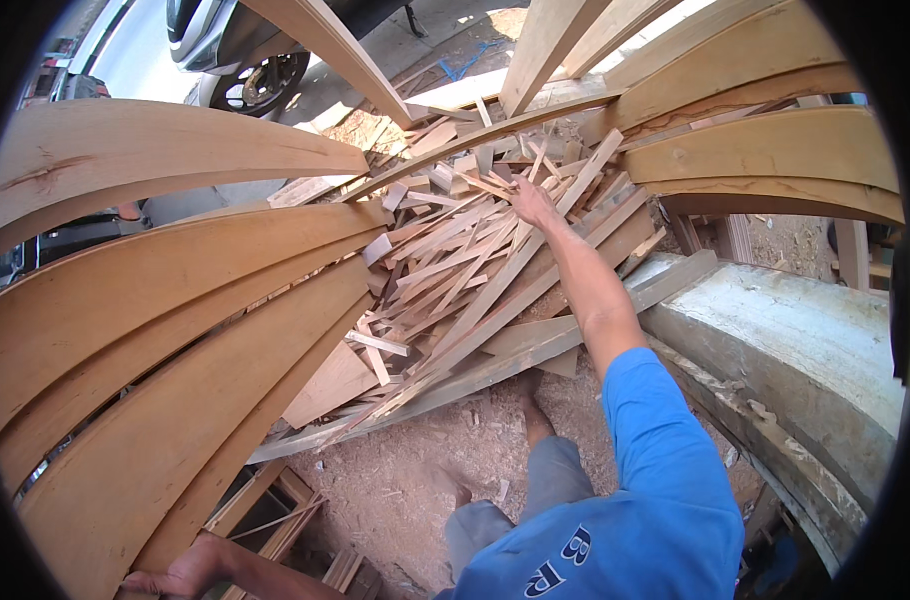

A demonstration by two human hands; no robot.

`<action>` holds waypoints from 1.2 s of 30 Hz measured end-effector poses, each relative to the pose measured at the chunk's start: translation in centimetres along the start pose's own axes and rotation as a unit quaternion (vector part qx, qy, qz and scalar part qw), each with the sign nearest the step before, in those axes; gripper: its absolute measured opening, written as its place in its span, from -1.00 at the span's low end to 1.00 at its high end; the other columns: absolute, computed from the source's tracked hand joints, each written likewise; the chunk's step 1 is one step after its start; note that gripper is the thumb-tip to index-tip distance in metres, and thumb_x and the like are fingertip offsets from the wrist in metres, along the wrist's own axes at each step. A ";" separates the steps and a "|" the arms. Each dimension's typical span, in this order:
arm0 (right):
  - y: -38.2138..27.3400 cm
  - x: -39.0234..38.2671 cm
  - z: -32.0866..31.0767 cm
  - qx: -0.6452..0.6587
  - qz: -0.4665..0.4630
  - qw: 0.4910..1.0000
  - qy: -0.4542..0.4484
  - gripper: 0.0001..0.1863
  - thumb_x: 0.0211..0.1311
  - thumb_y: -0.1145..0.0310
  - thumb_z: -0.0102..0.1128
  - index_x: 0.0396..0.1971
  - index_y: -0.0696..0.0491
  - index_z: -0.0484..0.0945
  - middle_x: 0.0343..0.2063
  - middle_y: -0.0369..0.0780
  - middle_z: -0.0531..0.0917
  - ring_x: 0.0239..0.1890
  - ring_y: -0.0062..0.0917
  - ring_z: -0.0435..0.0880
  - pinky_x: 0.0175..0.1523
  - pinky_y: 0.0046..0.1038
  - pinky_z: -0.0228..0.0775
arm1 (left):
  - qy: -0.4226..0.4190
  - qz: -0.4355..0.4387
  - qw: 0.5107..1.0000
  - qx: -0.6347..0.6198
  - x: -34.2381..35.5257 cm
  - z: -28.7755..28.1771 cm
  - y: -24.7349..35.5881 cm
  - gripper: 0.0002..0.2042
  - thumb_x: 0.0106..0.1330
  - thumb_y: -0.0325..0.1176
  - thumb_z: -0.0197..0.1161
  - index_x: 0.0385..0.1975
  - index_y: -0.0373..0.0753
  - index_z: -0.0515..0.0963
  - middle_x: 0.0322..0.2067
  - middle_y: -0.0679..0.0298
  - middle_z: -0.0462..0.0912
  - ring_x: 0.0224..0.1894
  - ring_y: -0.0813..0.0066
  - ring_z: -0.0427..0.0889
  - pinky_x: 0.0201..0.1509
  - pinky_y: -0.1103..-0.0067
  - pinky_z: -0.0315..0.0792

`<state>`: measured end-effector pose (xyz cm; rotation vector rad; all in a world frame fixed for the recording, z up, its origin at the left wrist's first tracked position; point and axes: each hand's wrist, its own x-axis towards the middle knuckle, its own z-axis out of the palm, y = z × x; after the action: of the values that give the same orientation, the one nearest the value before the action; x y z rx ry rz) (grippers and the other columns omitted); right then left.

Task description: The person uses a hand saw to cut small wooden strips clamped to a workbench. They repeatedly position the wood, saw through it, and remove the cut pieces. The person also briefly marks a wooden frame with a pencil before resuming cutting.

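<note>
1. Right hand (535, 204): over far part of scrap pile (455, 262); thin strips (487, 187) just left of its fingers (pinching or not, can't tell).
2. Left hand (183, 571): near left, at board's (205, 490) near end; finger closure unclear.

A dusty brown floor (375, 505) — pale wood chips (503, 489) across it, a jumbled heap of wooden strips (465, 255) on top.

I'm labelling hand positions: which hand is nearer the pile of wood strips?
Right. The right hand is at the far part of the pile of wood strips; the left hand is away from it, beside a curved board.
</note>
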<state>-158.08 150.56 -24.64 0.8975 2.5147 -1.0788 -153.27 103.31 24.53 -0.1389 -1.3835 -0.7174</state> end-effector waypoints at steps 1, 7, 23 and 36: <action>-0.1 0.7 0.4 -0.016 -0.008 1.000 -0.022 -0.49 0.23 0.30 -0.02 0.22 -0.06 0.42 0.02 0.09 0.60 0.14 -0.02 0.54 0.23 -0.12 0.37 | -0.002 -0.002 1.000 0.007 -0.2 0.1 -0.2 -0.45 0.32 -0.31 0.33 0.10 -0.60 0.26 0.09 -0.19 0.45 0.10 0.22 0.53 0.24 0.34 0.46; -0.6 1.0 1.1 0.006 0.011 1.000 0.027 -0.61 0.18 0.28 0.10 0.00 0.02 0.61 -0.09 0.04 0.67 0.05 -0.10 0.62 0.18 -0.23 0.44 | 0.008 -0.027 1.000 0.008 -1.3 0.2 0.0 -0.43 0.35 -0.29 0.29 0.15 -0.59 0.24 0.12 -0.18 0.44 0.08 0.21 0.55 0.23 0.33 0.47; 0.7 -40.8 6.6 0.616 0.148 0.759 -0.149 -0.58 0.37 0.44 0.16 0.15 0.16 0.28 -0.38 -0.11 0.63 -0.41 -0.46 0.64 -0.30 -0.45 0.58 | -0.088 -0.171 0.978 -0.081 -2.1 -0.4 3.7 -0.37 0.44 -0.28 0.14 0.30 -0.44 -0.06 0.20 -0.08 0.18 0.24 0.18 0.30 0.31 0.30 0.27; -3.1 -59.4 11.6 -0.086 -0.051 0.793 -0.600 -0.77 0.35 0.40 0.20 -0.15 0.26 0.51 -0.48 -0.18 0.61 -0.54 -0.51 0.58 -0.44 -0.50 0.47 | -0.283 -0.625 0.726 0.033 -13.3 -46.1 17.9 -0.58 0.49 0.03 -0.02 -0.26 -0.25 0.54 -0.55 0.24 0.62 -0.44 0.31 0.67 -0.22 0.41 0.50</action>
<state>-114.07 114.51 -3.79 -0.0753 1.5020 -0.9440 -104.97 99.74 7.98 0.7992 -2.0336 -1.8504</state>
